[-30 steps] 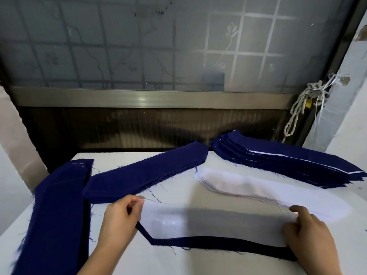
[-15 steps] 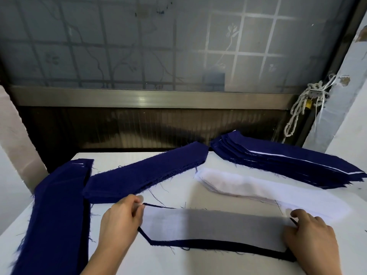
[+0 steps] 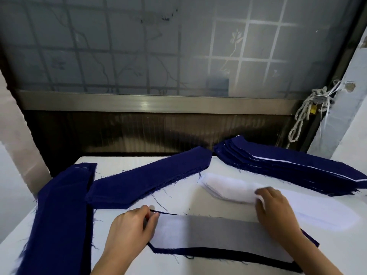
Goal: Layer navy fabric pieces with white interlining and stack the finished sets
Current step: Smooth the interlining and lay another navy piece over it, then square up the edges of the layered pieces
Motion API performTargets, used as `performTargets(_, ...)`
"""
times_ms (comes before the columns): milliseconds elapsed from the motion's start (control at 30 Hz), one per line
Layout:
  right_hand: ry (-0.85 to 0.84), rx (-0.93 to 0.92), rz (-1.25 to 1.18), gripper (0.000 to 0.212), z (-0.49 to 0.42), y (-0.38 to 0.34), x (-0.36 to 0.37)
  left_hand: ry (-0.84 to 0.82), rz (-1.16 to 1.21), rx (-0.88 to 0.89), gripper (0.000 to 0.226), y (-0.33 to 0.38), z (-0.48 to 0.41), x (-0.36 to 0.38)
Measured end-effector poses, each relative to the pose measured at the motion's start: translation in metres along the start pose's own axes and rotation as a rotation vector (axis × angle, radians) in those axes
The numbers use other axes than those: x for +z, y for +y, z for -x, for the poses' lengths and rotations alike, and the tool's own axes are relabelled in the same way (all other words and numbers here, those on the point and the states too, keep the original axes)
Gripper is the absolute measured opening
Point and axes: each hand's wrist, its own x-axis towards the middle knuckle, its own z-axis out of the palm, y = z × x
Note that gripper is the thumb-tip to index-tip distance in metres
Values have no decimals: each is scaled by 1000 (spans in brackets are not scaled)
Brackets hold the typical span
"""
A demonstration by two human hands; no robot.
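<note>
A navy fabric piece lies flat near the table's front edge with a white interlining piece laid on top of it. My left hand pinches the left end of this set between thumb and fingers. My right hand has reached up onto the pile of white interlining behind the set, its fingers curled on the top sheet. A pile of navy pieces lies diagonally at centre left.
A tall stack of layered navy and white sets sits at the back right. Another navy pile runs along the table's left edge. The white table ends at a dark wall below a frosted window. A rope hangs at right.
My right hand has left the right end of the set and moved up and left onto the interlining pile. My left hand stays at the set's left end.
</note>
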Motion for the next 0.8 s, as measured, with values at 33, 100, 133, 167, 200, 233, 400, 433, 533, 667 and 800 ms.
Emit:
performTargets(33, -25, -47, -29, 22, -15, -11, 3, 0, 1, 4, 37, 0, 0, 0)
performTargets(100, -95, -115, -80, 22, -45, -30, 10, -1, 9, 13, 35, 0, 0, 1)
performTargets(133, -153, -139, -69, 23, -58, -38, 15, -4, 11, 14, 35, -1, 0, 1)
performTargets(167, -241, -147, -24, 23, -69, -44, 19, -5, 12, 12, 35, -1, 1, 1)
performTargets(200, -336, -143, 45, 24, -80, -50, 22, -3, 13, 10, 36, -3, 2, 1)
performTargets(233, -418, -140, 124, 25, -88, -56, 25, -1, 16, 8, 36, -4, 3, 1)
performTargets(400, -612, -139, 405, 40, -111, -72, 32, -12, 17, 27, 38, -2, 0, 1)
performTargets(433, -614, -154, 431, 35, -109, -72, 32, -18, 15, 37, 40, -1, -1, 1)
performTargets(533, -496, -183, 366, 12, -105, -64, 34, -33, 22, 40, 45, -1, -1, 0)
performTargets(667, -375, -285, 367, 11, -94, -48, 35, -31, 24, 21, 47, -2, -1, 1)
performTargets(800, -539, -354, 535, 26, -95, -68, 33, -42, 29, 34, 50, 0, -1, 0)
